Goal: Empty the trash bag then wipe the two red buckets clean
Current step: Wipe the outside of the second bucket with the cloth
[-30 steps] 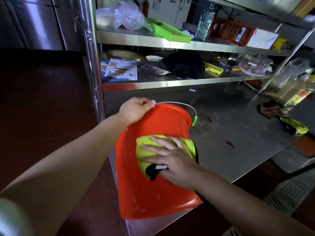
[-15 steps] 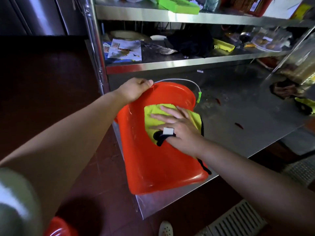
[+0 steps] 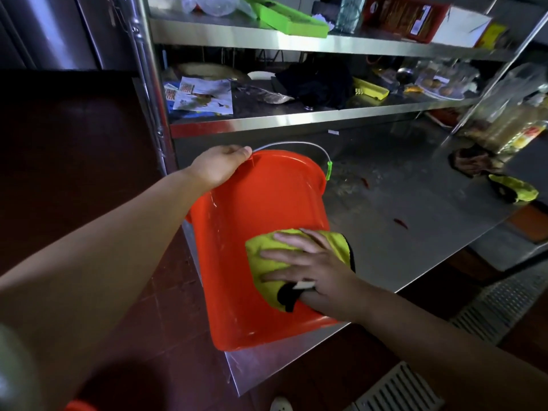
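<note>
**Bucket braced for the wipe**

I've got the red plastic bucket [image 3: 261, 232] on its side at the steel tabletop [image 3: 415, 232] edge. Left hand [image 3: 219, 166] grips the rim (stops it rolling); right hand [image 3: 314, 271], fingers flat, presses yellow-green microfibre cloth [image 3: 267, 256] w/ black trim on its wall.

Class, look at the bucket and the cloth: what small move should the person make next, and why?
Probably slide the cloth back up the bucket wall toward the rim. The right hand presses it flat low on the side, near the base, while the left hand grips the rim and holds the bucket tilted on the table. Streaks show on the wall above the cloth.
</note>
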